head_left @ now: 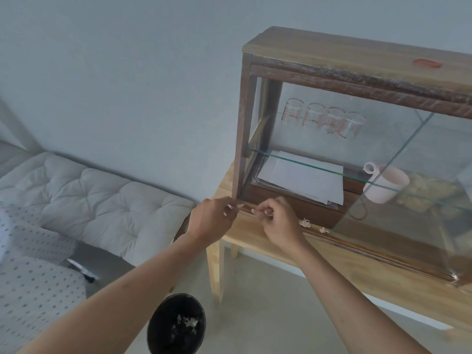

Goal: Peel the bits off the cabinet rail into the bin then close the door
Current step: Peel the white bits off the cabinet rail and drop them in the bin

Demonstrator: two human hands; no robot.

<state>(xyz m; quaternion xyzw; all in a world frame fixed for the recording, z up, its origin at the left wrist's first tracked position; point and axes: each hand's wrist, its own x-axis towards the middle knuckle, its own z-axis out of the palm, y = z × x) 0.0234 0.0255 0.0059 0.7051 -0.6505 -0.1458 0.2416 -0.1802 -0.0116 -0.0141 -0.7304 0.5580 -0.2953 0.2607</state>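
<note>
A wooden glass-fronted cabinet (357, 54) stands on a light wood table (398, 284). Its bottom rail (362, 247) runs along the front, with pale bits (305, 222) stuck on it just right of my hands. My left hand (212, 221) and my right hand (278, 221) are both at the rail's left end, fingertips pinched close together on the rail; whether a bit is between them is hidden. The sliding glass door (421, 200) sits to the right, leaving the left side uncovered. A black bin (176, 325) with white scraps in it stands on the floor below.
Inside the cabinet are glass beakers (324, 120), a glass shelf (306, 163), white papers (301, 181) and a pink mug (385, 183). A grey tufted cushion (102, 200) and a dotted fabric (30, 290) lie to the left. A red mark (427, 63) is on the cabinet top.
</note>
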